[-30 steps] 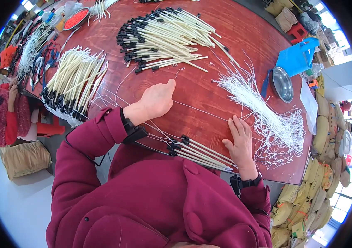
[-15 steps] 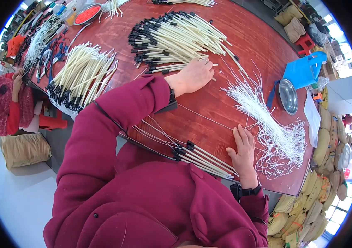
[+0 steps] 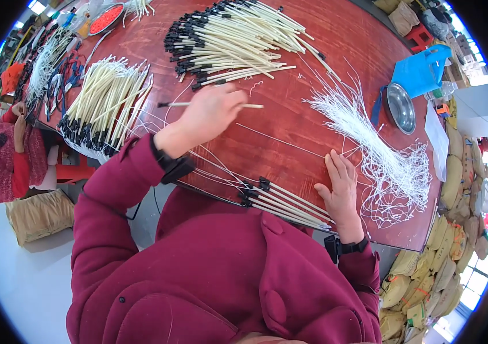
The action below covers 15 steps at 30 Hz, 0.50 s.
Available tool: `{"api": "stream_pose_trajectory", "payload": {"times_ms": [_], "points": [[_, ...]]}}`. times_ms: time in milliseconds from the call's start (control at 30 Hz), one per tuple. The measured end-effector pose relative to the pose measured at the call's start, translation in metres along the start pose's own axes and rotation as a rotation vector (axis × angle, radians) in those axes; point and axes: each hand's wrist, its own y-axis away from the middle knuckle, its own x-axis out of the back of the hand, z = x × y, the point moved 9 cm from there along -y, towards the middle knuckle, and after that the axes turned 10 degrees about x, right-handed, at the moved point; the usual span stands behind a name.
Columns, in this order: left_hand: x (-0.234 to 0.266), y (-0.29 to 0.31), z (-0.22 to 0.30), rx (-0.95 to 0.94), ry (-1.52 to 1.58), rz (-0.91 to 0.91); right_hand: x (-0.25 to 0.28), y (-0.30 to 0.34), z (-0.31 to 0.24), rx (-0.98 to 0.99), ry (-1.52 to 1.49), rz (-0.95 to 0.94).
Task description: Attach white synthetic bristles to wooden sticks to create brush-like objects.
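My left hand [image 3: 212,112] is closed round one thin cream stick [image 3: 252,106] with a black end piece, held just above the red table. Beyond it lies a large heap of the same sticks [image 3: 244,43], their black ends mostly toward the left. My right hand [image 3: 341,186] rests on the table with fingers stretched out, its fingertips by the end of a single white string [image 3: 281,139]. Close beside that hand spreads a bundle of white strings [image 3: 376,152]. Along the near edge several black-ended sticks [image 3: 290,209] lie side by side, strings trailing from them to the left.
Another pile of sticks with strings [image 3: 109,103] lies at the left. A steel bowl [image 3: 401,109] and a blue watering can [image 3: 422,71] stand at the right. A bowl of small red pieces [image 3: 106,19] sits far left. A co-worker [image 3: 11,152] sits at the left edge.
My left hand has come away from the large heap, toward me and to the left, with one stick in it. My right hand has barely moved.
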Motion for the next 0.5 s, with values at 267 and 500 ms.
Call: {"api": "stream_pose_trajectory", "payload": {"times_ms": [267, 500], "points": [[0.013, 0.053, -0.039, 0.175, -0.155, -0.079, 0.001, -0.001, -0.002, 0.008, -0.002, -0.009], [0.006, 0.046, -0.038, 0.172, -0.151, -0.104, 0.000, -0.002, 0.000, 0.001, -0.017, -0.021]]}}
